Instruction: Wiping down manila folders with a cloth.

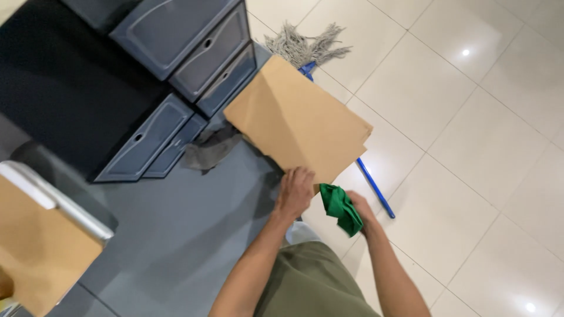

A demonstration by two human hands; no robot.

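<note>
Head view, looking straight down past olive trousers [311, 282] onto pale floor tiles [470, 147]. Far left edge: another tan panel [35, 246] with a white rail [53, 199] along its top, leaning or standing, hard to tell which. Upper left: dark grey plastic drawer units [194, 41] against a black surface [64, 88], a second pair of drawers [153, 141] lower down, fronts facing the open floor so the handles remain reachable. Just right of those, a crumpled grey rag [211, 147] dropped on the grey floor at the foot of the drawers.

Centre of frame: large brown cardboard sheet [294, 120], really two or three flat pieces stacked, tipped up on edge and slanted away toward the drawers. Left hand [295, 191] pressed on the lower edge, fingers curled over it, gripping to keep the stack upright and together. Beyond the upper edge, a grey string mop [302, 44] lying flat on the tiles, head at the top, blue handle [373, 185] running under the cardboard and out toward lower right, apparently set down to free both hands.

Right of centre: green cloth [342, 208] bunched in the right hand [363, 211], fingers closed around it, held just beside the corner of the cardboard, nearly touching the left hand.
</note>
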